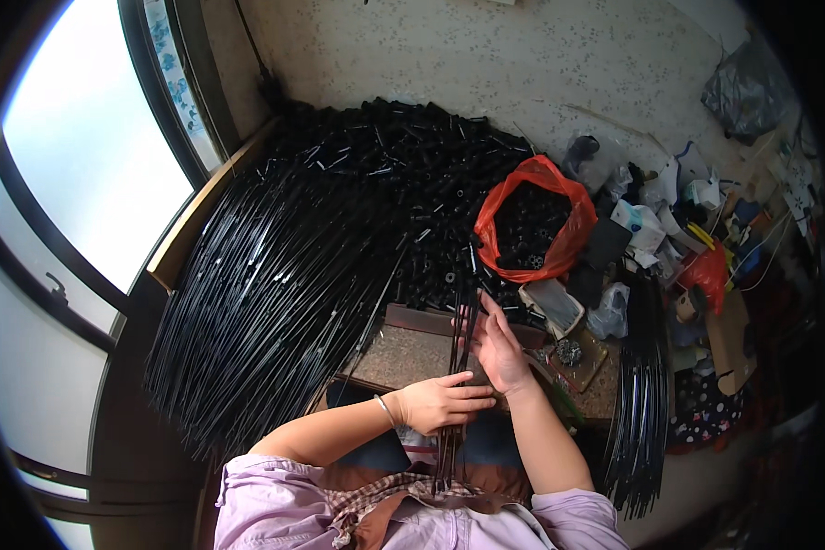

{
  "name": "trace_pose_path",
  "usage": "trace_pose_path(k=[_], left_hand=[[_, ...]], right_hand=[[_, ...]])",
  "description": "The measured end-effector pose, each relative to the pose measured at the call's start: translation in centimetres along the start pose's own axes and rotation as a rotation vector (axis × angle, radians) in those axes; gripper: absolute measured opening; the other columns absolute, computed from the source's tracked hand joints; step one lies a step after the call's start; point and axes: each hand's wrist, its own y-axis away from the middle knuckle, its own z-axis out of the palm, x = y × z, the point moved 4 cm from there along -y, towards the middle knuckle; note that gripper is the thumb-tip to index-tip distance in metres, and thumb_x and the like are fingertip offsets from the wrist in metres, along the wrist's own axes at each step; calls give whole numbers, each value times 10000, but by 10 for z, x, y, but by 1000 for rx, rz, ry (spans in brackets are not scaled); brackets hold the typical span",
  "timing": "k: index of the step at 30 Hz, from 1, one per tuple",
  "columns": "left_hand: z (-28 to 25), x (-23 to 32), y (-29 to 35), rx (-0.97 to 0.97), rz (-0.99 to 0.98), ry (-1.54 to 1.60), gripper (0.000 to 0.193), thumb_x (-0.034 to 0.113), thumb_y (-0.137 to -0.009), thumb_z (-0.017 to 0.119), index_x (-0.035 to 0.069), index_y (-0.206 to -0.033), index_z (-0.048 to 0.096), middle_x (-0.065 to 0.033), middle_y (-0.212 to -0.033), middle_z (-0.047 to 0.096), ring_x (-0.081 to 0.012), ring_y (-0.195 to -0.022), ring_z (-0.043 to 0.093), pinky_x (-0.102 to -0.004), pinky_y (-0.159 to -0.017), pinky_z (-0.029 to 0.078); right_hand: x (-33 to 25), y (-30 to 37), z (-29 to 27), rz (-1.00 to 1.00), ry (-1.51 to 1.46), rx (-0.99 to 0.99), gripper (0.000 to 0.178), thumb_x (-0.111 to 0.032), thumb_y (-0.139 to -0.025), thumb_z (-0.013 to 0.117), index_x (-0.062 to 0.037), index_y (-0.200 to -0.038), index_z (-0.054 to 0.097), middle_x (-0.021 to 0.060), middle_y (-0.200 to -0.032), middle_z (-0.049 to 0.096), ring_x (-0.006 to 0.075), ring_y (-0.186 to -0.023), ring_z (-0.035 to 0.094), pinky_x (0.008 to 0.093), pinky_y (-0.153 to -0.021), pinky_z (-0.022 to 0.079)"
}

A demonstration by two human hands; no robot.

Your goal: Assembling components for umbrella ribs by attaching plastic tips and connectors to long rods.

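And here in the middle of it all is the slim bundle of long, thin black rods [459, 353], running nearly along the twelve-to-six line. Its upper end reaches toward the parts beyond the tabletop edge and its lower end hangs over the person's lap. The left hand [435, 403] comes in from eight o'clock, its grip closed around the rods, fingers lying across them. The right hand [501, 356] comes from five o'clock, higher up, fingers raised and palm turned to the bundle; whether that grip is closed on any rod I cannot tell from here.

For good handling, I'd say the left grip wants to be firm but not crushing, so the strands lie parallel, while the right fingers tidy the upper ends and feel for any stray one. Keeping the bundle upright over the bare speckled brown tabletop [403, 353] looks wise, because the neighbours could snag it: a broad sheaf of glossy black rods [266, 293] fans out at ten o'clock, and a deep heap of short black tubular pieces [385, 147] rises at eleven. At one o'clock, an open red plastic bag [579, 234] holds more small dark pieces. Mind the elbow, too: another hanging bunch of black rods [637, 403] sits at three o'clock.
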Motion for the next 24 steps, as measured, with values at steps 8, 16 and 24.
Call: trace_pose_path(k=[8, 16, 24], left_hand=[[1, -8, -8, -80, -9, 139, 316, 239, -658, 557, 60, -900, 653, -125, -1303, 461, -282, -1231, 408, -471, -1061, 247], [-2, -4, -8, 20, -54, 104, 281, 252, -695, 563, 84, -903, 654, -90, -1305, 459, -236, -1254, 391, -492, -1074, 193], [3, -14, -6, -97, -61, 146, 288, 246, -662, 619, 84, -896, 665, -103, -1257, 508, -244, -1181, 465, -422, -1040, 294]], right_hand=[[39, -6, -31, 46, 261, 376, 347, -196, -838, 621, 18, -1075, 484, 108, -909, 609, 146, -780, 589, 270, -683, 481], [14, -8, -13, -517, 372, 217, 532, 46, -776, 536, 18, -1270, 341, 173, -1206, 486, 240, -1040, 540, 336, -835, 481], [48, 6, -37, -52, 354, 383, 373, -266, -909, 527, 17, -1151, 544, 148, -1068, 612, 175, -970, 573, 277, -770, 466]])
